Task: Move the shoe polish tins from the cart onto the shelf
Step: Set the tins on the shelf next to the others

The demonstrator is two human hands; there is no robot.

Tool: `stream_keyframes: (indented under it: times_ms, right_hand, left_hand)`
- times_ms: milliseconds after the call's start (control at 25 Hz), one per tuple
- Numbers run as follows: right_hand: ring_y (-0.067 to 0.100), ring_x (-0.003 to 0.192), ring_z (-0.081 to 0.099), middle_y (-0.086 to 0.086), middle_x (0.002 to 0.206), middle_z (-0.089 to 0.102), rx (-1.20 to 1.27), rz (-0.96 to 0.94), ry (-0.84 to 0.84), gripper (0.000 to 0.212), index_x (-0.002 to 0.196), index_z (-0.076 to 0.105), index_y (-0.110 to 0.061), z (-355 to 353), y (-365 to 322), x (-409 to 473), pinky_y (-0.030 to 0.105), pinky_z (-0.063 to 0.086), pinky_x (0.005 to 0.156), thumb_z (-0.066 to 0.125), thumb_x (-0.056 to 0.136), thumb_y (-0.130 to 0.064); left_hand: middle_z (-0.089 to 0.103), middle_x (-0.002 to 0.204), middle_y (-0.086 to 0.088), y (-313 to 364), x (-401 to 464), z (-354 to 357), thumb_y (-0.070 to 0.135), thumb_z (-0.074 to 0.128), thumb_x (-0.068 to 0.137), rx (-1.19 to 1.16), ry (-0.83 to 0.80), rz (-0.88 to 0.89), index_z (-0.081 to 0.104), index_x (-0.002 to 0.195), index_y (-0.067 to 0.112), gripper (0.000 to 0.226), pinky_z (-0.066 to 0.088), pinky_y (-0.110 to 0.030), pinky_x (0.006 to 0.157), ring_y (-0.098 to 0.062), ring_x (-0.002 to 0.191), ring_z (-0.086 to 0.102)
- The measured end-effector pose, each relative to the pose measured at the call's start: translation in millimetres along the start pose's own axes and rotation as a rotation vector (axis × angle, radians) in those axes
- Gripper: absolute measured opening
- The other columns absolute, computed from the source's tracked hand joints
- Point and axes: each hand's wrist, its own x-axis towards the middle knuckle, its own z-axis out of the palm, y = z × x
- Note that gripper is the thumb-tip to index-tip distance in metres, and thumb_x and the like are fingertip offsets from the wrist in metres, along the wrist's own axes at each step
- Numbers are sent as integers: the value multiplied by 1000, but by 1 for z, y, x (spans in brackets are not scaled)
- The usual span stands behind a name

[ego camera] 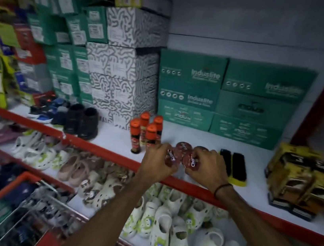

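Both my hands are over the front of the white shelf (255, 190) with its red edge. My left hand (156, 161) grips a red round shoe polish tin (171, 157) with white lettering. My right hand (208, 167) grips another red tin (193, 162). The two held tins almost touch each other just above the shelf. Two more red tins (182, 146) lie on the shelf right behind my fingers. The cart (18, 207), red-framed with a wire basket, is at the lower left; no tins are visible inside it.
Orange-capped polish bottles (145, 133) stand left of the tins. Black shoe brushes (234, 166) lie to the right, then stacked yellow-black packs (299, 177). Green shoe boxes (223, 96) line the back wall. White clogs (179, 229) fill the lower shelf.
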Motion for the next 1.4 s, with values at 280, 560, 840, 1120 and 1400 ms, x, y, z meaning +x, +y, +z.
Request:
stream_keyframes:
  times_ms: [280,560,840,1120,1400]
  right_hand:
    - [31,99,63,6,91,73,-203,37,-92,45,85,71,-24,19,35,-2,43,44,84,62,71,-66]
    - [28,120,53,-4,132,64,-234,-16,-181,42,117,71,-32,27,46,16,47,38,96,58,86,-57]
    - [27,125,55,-5,133,67,-51,25,-128,43,128,62,-34,31,56,36,49,38,105,57,87,-43]
    - [24,150,34,2,151,55,-92,43,-354,45,142,55,-30,44,62,62,58,9,126,49,98,-35]
    - [23,148,38,2,148,58,-78,21,-302,40,139,58,-28,49,61,57,58,10,126,48,101,-35]
  left_hand:
    - [75,106,-11,5,17,47,35,70,76,180,-260,-96,70,97,17,28,57,-41,85,-35,106,69]
    - [72,114,-15,6,43,51,10,60,83,219,-259,42,77,105,12,27,54,-42,90,-37,105,67]
    - [73,121,-14,1,69,58,-8,53,81,152,-212,98,66,128,12,52,55,-42,97,-34,111,66]
    - [64,135,-21,-13,84,69,7,50,96,288,-379,-6,58,140,22,47,42,-54,113,-43,137,46]
    - [65,125,-20,-13,85,67,9,50,96,275,-377,6,60,139,24,46,50,-47,106,-39,119,61]
